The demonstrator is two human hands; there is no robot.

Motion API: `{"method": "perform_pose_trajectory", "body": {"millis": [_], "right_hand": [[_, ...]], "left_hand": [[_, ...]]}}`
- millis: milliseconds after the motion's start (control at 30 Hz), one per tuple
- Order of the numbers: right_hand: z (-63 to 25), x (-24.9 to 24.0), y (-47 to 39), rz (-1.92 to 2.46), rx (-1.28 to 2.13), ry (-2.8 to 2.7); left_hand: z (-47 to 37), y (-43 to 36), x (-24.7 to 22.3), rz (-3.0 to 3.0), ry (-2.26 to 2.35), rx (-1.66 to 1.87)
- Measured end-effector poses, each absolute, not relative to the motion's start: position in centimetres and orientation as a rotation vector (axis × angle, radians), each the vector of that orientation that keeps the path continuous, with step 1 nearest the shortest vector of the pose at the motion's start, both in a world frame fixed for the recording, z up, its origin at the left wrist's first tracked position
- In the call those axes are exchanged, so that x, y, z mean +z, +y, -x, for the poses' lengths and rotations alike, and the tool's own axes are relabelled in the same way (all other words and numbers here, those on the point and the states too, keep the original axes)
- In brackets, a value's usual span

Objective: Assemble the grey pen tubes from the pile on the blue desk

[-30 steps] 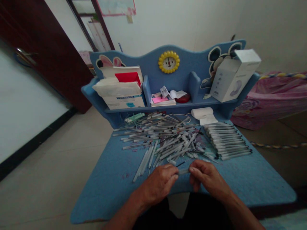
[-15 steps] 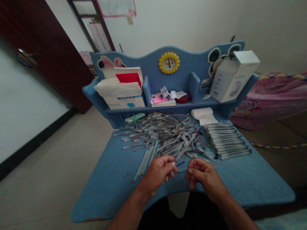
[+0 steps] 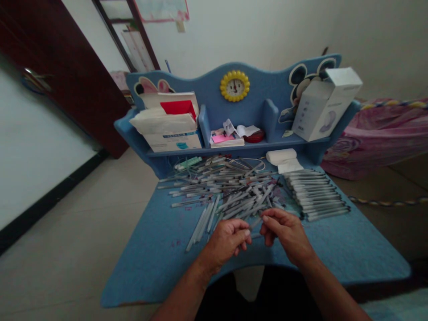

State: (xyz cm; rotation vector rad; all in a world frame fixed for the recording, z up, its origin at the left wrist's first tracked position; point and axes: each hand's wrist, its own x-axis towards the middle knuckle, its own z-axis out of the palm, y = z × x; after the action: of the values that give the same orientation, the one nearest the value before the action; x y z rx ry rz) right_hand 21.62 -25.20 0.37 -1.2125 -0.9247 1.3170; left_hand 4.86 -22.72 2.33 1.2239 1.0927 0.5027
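Note:
My left hand (image 3: 229, 238) is closed in a pinch on a slim greyish pen (image 3: 255, 223) above the front of the desk. My right hand (image 3: 284, 232) pinches the pen's other end, thumb against forefinger. Much of the pen is hidden by the fingers. Just beyond the hands lies a loose pile of pens (image 3: 245, 200), grey and translucent with some dark tips. To the left of the pile, several pale tubes (image 3: 201, 225) lie side by side. A neat row of pens (image 3: 321, 196) with dark ends is on the right.
The blue desk (image 3: 143, 267) has a raised shelf holding an open box with papers (image 3: 174, 140), a stack of papers (image 3: 227, 141) and a white carton (image 3: 324, 109). A white paper roll (image 3: 281, 156) lies beneath the shelf. A yellow flower clock (image 3: 234, 86) is on the backboard.
My right hand has moved slightly up and left, closer to my left hand, and its fingertips now meet the end of the pen. My left hand has shifted slightly right.

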Motion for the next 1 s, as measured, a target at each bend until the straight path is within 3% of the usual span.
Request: {"method": "perform_pose_trajectory", "body": {"millis": [333,667,1000], "right_hand": [[-27.2,-0.4,-25.3,1.232,1.147,-0.566],[-28.6,-2.7,-25.4,1.396,0.971,-0.360],[-28.8,-3.8,-27.3,1.578,0.862,-0.635]], "left_hand": [[-0.9,-22.0,3.1,-1.307,1.119,0.319],[-1.0,-21.2,3.4,-0.958,1.181,0.841],[-4.8,-20.9,3.0,-0.532,0.919,1.164]]}}
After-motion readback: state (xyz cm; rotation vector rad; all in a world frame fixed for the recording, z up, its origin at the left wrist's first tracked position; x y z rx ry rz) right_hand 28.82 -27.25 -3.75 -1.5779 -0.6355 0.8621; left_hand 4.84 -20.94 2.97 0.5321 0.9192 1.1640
